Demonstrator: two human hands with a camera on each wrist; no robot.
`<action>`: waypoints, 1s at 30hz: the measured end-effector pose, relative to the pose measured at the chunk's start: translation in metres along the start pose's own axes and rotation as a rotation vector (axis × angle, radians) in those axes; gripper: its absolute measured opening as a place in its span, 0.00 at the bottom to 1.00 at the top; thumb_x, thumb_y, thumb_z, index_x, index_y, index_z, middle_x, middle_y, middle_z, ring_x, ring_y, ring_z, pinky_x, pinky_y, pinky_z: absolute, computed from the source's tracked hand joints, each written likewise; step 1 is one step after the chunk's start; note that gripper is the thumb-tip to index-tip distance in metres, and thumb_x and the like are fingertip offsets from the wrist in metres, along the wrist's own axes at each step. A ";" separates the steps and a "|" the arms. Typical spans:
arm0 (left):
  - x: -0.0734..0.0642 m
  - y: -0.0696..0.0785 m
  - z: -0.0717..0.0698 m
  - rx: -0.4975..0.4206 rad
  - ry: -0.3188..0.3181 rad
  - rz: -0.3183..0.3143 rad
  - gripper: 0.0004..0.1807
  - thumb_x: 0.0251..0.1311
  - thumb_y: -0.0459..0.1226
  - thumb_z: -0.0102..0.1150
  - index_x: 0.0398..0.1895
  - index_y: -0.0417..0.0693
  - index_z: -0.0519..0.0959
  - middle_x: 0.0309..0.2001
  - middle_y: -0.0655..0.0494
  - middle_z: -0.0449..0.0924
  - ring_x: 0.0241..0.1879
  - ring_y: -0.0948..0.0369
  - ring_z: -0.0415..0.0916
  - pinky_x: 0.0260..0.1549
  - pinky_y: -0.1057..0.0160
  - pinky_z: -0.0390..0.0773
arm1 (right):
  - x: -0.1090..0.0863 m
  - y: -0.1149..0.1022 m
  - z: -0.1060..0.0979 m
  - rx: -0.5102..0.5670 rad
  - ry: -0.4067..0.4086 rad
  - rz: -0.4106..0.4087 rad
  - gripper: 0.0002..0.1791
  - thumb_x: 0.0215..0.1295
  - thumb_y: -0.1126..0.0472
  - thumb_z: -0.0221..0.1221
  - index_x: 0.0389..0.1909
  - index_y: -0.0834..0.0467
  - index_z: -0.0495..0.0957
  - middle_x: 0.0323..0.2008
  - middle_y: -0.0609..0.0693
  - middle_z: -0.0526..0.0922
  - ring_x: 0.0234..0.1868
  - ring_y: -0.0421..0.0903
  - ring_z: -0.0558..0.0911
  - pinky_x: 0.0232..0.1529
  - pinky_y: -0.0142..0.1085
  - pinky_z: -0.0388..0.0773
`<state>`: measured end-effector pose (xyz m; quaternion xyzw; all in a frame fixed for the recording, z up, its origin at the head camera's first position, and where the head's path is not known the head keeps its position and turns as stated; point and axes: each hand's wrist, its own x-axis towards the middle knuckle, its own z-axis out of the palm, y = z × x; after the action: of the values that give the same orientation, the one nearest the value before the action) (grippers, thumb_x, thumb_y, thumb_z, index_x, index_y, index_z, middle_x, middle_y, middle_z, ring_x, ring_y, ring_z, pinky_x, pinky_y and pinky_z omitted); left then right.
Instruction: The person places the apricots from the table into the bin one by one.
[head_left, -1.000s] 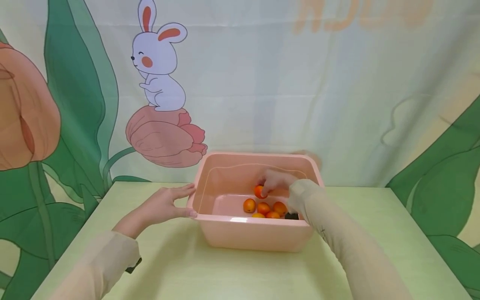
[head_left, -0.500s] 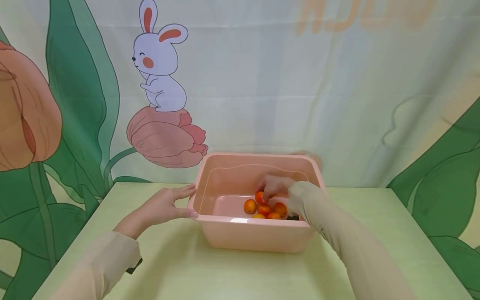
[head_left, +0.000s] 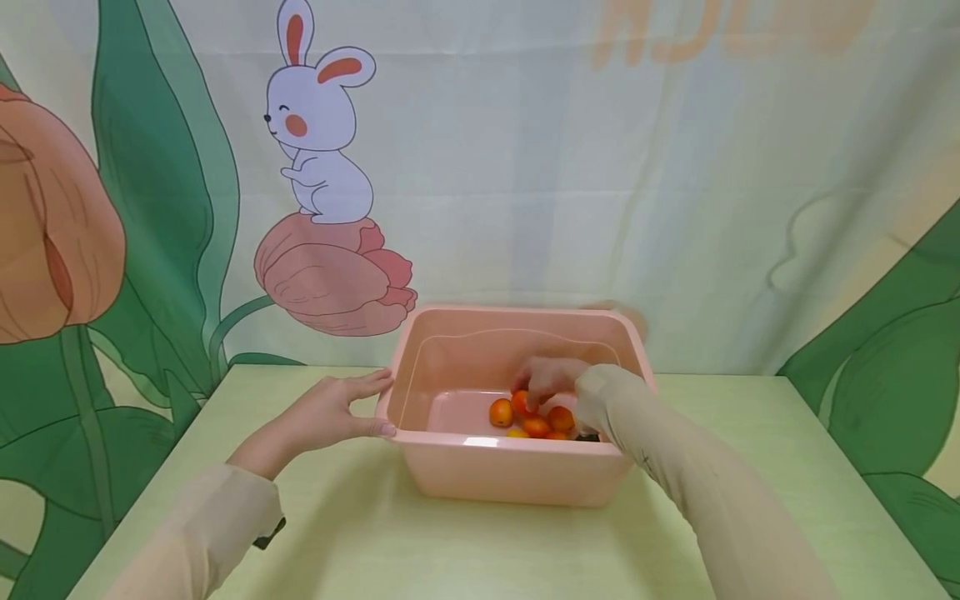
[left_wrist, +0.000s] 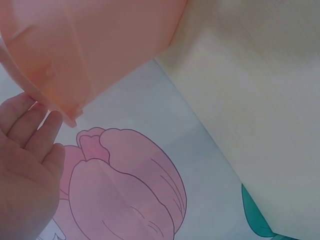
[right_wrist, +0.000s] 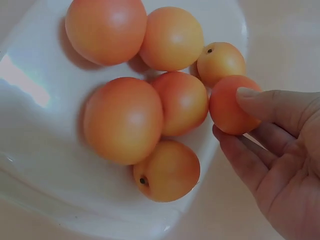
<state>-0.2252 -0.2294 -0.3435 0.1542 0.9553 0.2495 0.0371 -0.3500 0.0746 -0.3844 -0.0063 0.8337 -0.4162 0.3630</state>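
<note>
A pink plastic basin (head_left: 510, 471) stands on the table, with several smooth, round orange-red fruits on its floor. My right hand (head_left: 551, 379) reaches inside it. Between thumb and fingertips it pinches a small orange-red fruit (right_wrist: 232, 105), low among the others. In the right wrist view that fruit is right beside another round fruit (right_wrist: 182, 102) and one with a dark dot (right_wrist: 221, 64). My left hand (head_left: 330, 412) rests on the basin's left rim, thumb and fingers spread apart. In the left wrist view, its extended fingertips (left_wrist: 54, 119) are right at the rim.
The pale yellow-green table (head_left: 480, 550) extends around the basin. Close behind it hangs a printed cloth backdrop (head_left: 510, 167) with a rabbit and tulips. The basin's front wall partly hides the nearest fruits in the head view.
My right hand has lowered the pinched fruit among the others. Fruits near it have shifted slightly to the right and toward the front wall. The left hand stays at the rim.
</note>
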 end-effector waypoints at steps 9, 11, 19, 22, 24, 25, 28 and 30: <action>0.000 0.001 0.000 -0.007 0.001 -0.007 0.48 0.37 0.62 0.60 0.63 0.50 0.61 0.64 0.56 0.60 0.63 0.51 0.58 0.56 0.48 0.65 | -0.004 -0.001 -0.002 -0.087 -0.082 -0.009 0.22 0.44 0.71 0.50 0.43 0.54 0.75 0.45 0.52 0.74 0.48 0.51 0.68 0.44 0.43 0.68; 0.000 0.001 0.000 -0.008 0.001 -0.008 0.48 0.37 0.62 0.60 0.63 0.50 0.61 0.64 0.56 0.60 0.63 0.51 0.57 0.56 0.47 0.65 | 0.003 0.001 -0.003 -0.086 -0.077 0.006 0.23 0.43 0.72 0.50 0.43 0.53 0.76 0.46 0.51 0.74 0.48 0.52 0.67 0.43 0.43 0.68; 0.001 0.002 0.001 -0.005 0.000 0.003 0.48 0.37 0.62 0.60 0.63 0.49 0.61 0.64 0.55 0.60 0.63 0.51 0.58 0.56 0.48 0.65 | 0.014 0.007 -0.004 -0.032 -0.043 0.071 0.26 0.39 0.72 0.54 0.44 0.49 0.75 0.47 0.50 0.73 0.52 0.54 0.63 0.46 0.46 0.71; 0.001 0.003 0.002 -0.004 0.000 0.010 0.48 0.38 0.62 0.60 0.63 0.50 0.62 0.64 0.56 0.60 0.63 0.52 0.58 0.56 0.48 0.65 | 0.012 0.002 -0.006 -0.112 -0.088 0.016 0.25 0.41 0.72 0.55 0.46 0.52 0.74 0.48 0.51 0.73 0.52 0.54 0.65 0.50 0.48 0.69; 0.001 0.003 0.002 -0.005 -0.001 0.012 0.47 0.38 0.62 0.60 0.63 0.50 0.62 0.64 0.56 0.60 0.63 0.51 0.58 0.56 0.48 0.65 | 0.013 -0.003 -0.009 -0.209 -0.123 -0.051 0.23 0.45 0.70 0.56 0.47 0.54 0.74 0.49 0.52 0.73 0.50 0.52 0.67 0.52 0.47 0.68; 0.000 0.003 0.002 -0.004 -0.002 0.012 0.47 0.38 0.62 0.60 0.63 0.50 0.62 0.64 0.56 0.60 0.63 0.51 0.58 0.56 0.49 0.66 | 0.015 -0.005 -0.011 -0.252 -0.138 -0.085 0.23 0.46 0.69 0.57 0.48 0.55 0.73 0.49 0.52 0.73 0.50 0.51 0.68 0.53 0.47 0.67; -0.001 0.003 0.001 0.004 -0.002 0.012 0.47 0.39 0.62 0.59 0.63 0.49 0.61 0.64 0.55 0.60 0.63 0.51 0.59 0.55 0.48 0.66 | 0.025 -0.008 -0.019 -0.307 -0.174 -0.188 0.20 0.48 0.65 0.59 0.47 0.56 0.73 0.48 0.50 0.74 0.48 0.49 0.69 0.53 0.44 0.68; -0.002 0.002 0.000 0.009 0.000 0.005 0.47 0.40 0.62 0.59 0.63 0.49 0.61 0.64 0.55 0.60 0.63 0.50 0.59 0.55 0.48 0.66 | 0.026 -0.013 -0.024 -0.326 -0.191 -0.247 0.20 0.50 0.64 0.59 0.47 0.57 0.73 0.48 0.51 0.74 0.47 0.48 0.71 0.53 0.43 0.69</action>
<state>-0.2232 -0.2282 -0.3429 0.1568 0.9561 0.2451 0.0355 -0.3878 0.0743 -0.3817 -0.2063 0.8447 -0.3148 0.3806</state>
